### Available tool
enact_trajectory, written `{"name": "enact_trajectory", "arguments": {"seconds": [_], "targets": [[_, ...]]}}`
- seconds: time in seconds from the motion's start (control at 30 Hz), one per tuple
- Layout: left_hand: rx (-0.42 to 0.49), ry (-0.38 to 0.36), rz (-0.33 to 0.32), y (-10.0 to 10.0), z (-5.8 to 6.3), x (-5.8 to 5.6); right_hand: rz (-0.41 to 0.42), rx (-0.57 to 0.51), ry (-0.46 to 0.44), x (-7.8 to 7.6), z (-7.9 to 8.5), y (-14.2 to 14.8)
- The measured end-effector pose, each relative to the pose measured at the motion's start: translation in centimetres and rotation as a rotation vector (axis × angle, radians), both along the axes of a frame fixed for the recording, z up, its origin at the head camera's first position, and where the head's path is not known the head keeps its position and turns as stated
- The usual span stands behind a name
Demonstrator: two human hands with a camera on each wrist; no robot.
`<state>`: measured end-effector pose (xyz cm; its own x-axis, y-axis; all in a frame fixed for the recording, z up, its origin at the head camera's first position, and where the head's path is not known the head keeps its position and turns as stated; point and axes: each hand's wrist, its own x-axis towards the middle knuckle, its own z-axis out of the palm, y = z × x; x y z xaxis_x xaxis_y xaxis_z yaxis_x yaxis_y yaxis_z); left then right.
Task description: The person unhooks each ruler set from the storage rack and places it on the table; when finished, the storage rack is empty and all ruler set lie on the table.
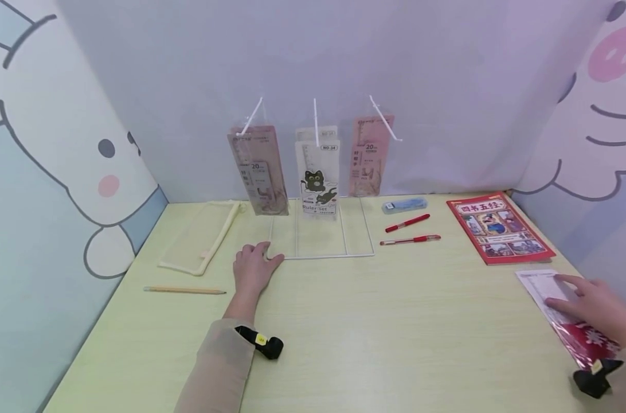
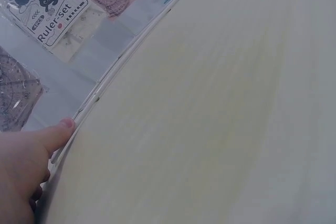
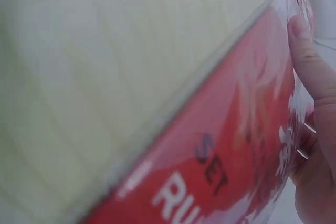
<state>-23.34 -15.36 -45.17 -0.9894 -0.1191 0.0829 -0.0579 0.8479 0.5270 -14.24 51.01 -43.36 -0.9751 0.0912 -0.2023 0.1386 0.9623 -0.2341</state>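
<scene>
Three white wire hooks [image 1: 316,123] hold flat plastic ruler sets [image 1: 313,158] in the head view; the left hand [image 1: 253,269] grips the white wire base [image 1: 328,257] by its near left corner, the right hand [image 1: 597,304] a red-and-white plastic packet [image 1: 540,287] near the red-covered book [image 1: 499,229]. Left wrist: thumb against wire. Right wrist: thumb at the packet's edge.

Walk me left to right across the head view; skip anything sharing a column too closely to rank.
Pencil → left hand → white ruler-set packet → pink hanging packet → red book → red-and-white packet held by the right hand.
</scene>
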Motion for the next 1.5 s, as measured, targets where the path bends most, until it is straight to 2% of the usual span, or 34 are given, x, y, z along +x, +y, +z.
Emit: {"name": "enact_trajectory", "arguments": {"seconds": [0.13,0.3,0.37,0.47,0.53,0.7,0.87,1.03,1.17,1.37,1.5], "targets": [[0.002,0.004,0.007,0.0,0.0,0.0,-0.028,0.022,-0.002,0.0,-0.2,0.8],[0.005,0.004,0.008,0.0,0.0,0.0,-0.129,0.02,0.006,0.0,-0.3,0.9],[0.006,0.005,0.007,0.0,0.0,0.0,-0.142,0.021,0.051,-0.3,0.1,0.3],[0.01,0.003,0.01,0.0,-0.1,0.1,-0.104,0.015,0.144,-1.2,1.2,-1.4],[0.006,0.002,0.012,-0.1,-0.1,0.0,-0.055,-0.005,0.194,-2.3,2.0,-3.0],[0.005,-0.003,0.011,0.0,-0.2,0.0,0.055,-0.128,0.246,-5.9,3.5,-8.7],[0.001,-0.008,0.007,0.2,-0.3,-0.1,0.101,-0.251,0.272,-9.6,4.2,-14.9],[-0.007,0.0,0.005,0.5,-0.5,-0.3,0.155,-0.343,0.31,-12.8,4.6,-19.4],[-0.016,0.002,0.001,0.6,-0.6,-0.3,0.163,-0.374,0.34,-14.8,5.4,-22.4],[-0.027,0.009,0.008,0.5,-0.2,-0.3,0.154,-0.478,0.386,-17.8,7.2,-27.1],[-0.034,0.023,0.009,0.5,0.1,-0.4,0.138,-0.517,0.424,-19.2,8.5,-29.3]]}}
